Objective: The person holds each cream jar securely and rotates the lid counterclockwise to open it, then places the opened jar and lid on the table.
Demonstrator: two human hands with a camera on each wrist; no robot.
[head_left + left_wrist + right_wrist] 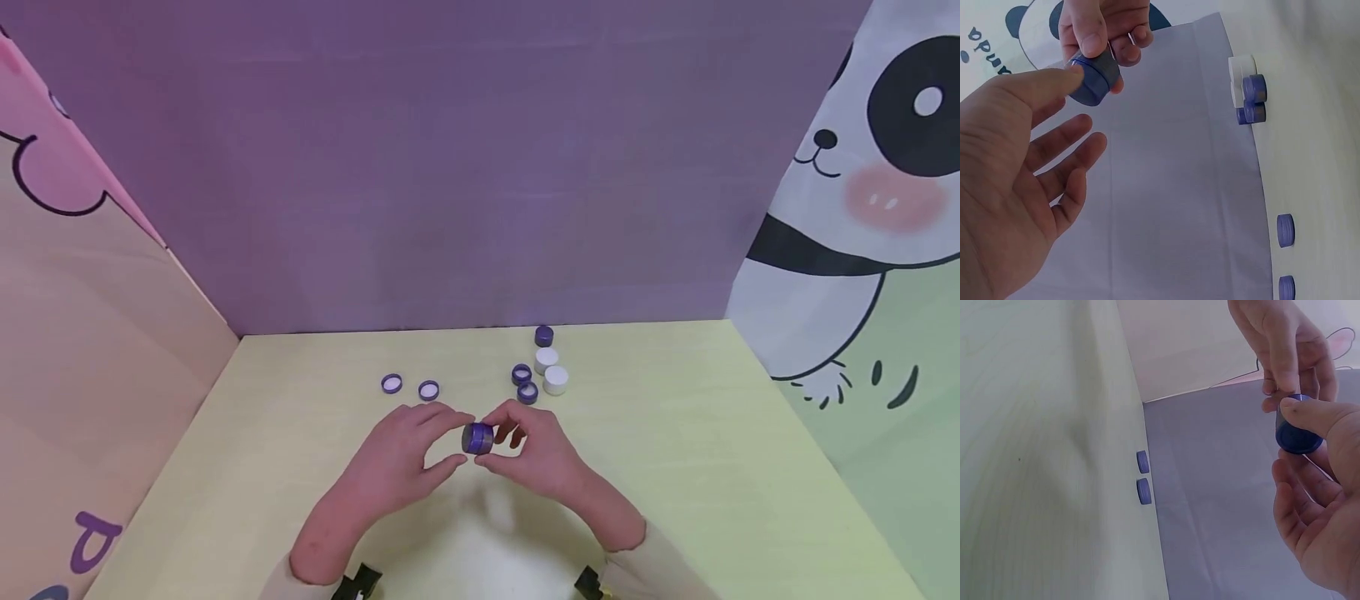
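Both hands hold one small purple jar (pixel 477 438) above the desk (pixel 675 467): the right hand (pixel 542 454) pinches it (thumb and fingers curled), the left hand (pixel 401 458) touches it with thumb and forefinger, other fingers loose.

A small jar (pixel 477 438) is held above the table (pixel 675 467) between the left hand (pixel 401 458) and the right hand (pixel 536 454). Behind the left hand, two lids (pixel 409 387) are laid side by side. Behind the right hand, a cluster of jars (pixel 540 375) is set, with one jar (pixel 543 336) placed farthest back, near the back wall (pixel 450 167).
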